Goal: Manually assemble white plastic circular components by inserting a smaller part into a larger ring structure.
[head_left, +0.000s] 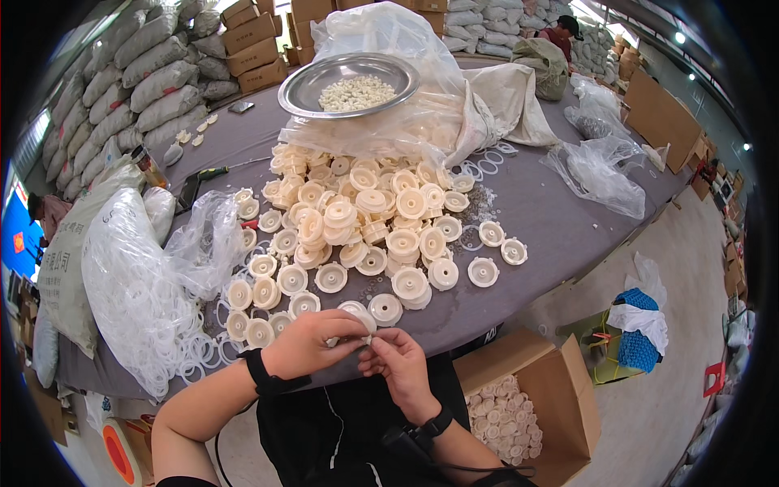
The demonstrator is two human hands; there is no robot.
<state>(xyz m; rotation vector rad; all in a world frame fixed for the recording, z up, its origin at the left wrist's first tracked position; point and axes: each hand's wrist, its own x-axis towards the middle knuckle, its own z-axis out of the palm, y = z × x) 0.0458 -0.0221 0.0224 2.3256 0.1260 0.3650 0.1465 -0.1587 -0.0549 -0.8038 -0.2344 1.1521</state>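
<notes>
Pinching a small cream plastic disc (359, 315) between them at the near table (552, 227) edge, the left hand (307, 345) and right hand (399, 365) both close on it; it looks light, stiff and smooth, best held by its rim.

Surface: a table (560, 219) under a grey cloth; its near edge curves past the lap
Middle: a heap of cream plastic discs (357, 231); thin white rings (207, 345) loose at the left
Far side: a metal bowl (304, 93) on a clear plastic bag (422, 89); a beige sack (507, 93)
Right: crumpled clear bags (596, 166)
Left: a bag of rings (134, 284)
</notes>
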